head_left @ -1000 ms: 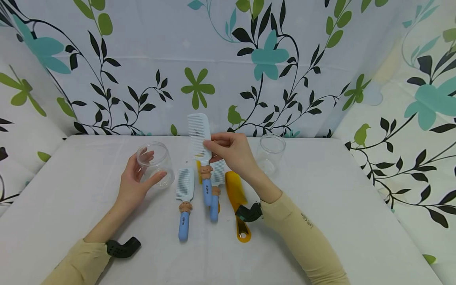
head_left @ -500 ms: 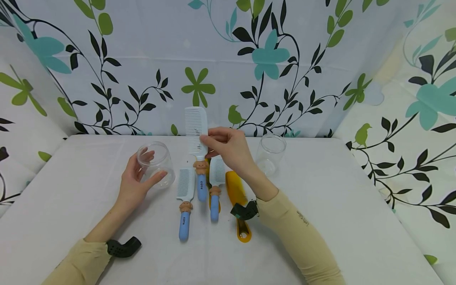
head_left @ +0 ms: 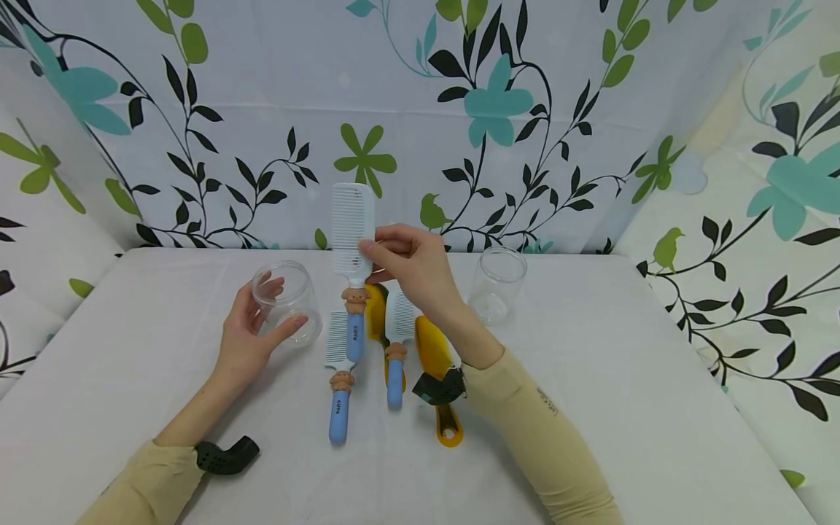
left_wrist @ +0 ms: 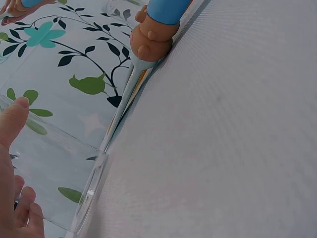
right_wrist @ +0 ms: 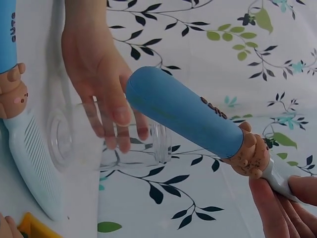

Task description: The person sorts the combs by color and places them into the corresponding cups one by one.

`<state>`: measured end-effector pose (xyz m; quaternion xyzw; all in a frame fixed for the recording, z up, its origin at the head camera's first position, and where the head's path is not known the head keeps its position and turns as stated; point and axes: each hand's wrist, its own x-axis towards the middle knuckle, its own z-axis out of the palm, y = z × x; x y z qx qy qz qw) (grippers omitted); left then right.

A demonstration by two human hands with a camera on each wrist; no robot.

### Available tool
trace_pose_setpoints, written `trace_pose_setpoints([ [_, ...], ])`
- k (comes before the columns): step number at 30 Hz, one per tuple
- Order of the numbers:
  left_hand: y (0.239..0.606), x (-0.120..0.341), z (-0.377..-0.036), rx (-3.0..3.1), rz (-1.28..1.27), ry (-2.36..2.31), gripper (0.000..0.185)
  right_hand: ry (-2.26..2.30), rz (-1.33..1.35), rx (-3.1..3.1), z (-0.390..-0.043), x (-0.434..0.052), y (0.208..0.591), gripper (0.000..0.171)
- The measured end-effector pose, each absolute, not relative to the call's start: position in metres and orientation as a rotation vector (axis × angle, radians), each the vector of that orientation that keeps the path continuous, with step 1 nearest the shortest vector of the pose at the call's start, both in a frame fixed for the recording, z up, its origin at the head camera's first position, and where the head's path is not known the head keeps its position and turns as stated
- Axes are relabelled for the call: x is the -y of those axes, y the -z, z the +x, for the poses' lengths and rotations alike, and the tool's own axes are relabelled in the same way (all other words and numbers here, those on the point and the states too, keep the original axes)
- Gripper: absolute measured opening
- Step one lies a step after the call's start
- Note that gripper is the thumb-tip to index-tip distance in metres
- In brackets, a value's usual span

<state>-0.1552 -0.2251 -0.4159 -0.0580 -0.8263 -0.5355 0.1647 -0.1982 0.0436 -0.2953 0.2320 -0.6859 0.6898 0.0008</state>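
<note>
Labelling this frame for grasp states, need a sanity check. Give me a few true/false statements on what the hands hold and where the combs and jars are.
1. The right hand pinches a white comb with a blue handle, lifted off the table. True.
2. The left hand grips a yellow comb. False: it holds a clear jar tilted on the table.
3. A second clear jar stands upright to the right of the right hand. True.
4. The lifted comb's handle is already inside the left jar. False: it hangs beside the jar, outside it.
5. All combs on the table are yellow. False: two blue-handled white combs lie there beside yellow combs.
</note>
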Motion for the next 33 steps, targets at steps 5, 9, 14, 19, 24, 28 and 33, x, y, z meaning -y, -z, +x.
trace_pose_setpoints([
  [5, 0.414, 0.224, -0.154, 2.345, -0.165, 1.556, 0.083, -2.180, 0.747, 2.111, -0.198, -0.041, 0.293, 0.021],
  [9, 0.414, 0.223, -0.153, 2.338, -0.169, 1.569, 0.085, -2.196, 0.750, 2.087, -0.197, -0.040, 0.292, 0.020],
  [14, 0.414, 0.224, -0.153, 2.347, -0.168, 1.549, 0.084, -2.212, 0.759, 2.048, -0.196, -0.036, 0.291, 0.020],
  [19, 0.414, 0.223, -0.153, 2.343, -0.172, 1.555, 0.083, -2.212, 0.760, 2.008, -0.194, -0.034, 0.290, 0.020],
  [24, 0.414, 0.224, -0.154, 2.348, -0.163, 1.547, 0.082, -2.212, 0.763, 1.969, -0.194, -0.032, 0.292, 0.020],
  [28, 0.415, 0.224, -0.154, 2.342, -0.169, 1.552, 0.082, -2.218, 0.764, 1.911, -0.194, -0.030, 0.293, 0.021],
  [33, 0.415, 0.225, -0.155, 2.335, -0.181, 1.544, 0.081, -2.233, 0.764, 1.816, -0.193, -0.027, 0.296, 0.021],
])
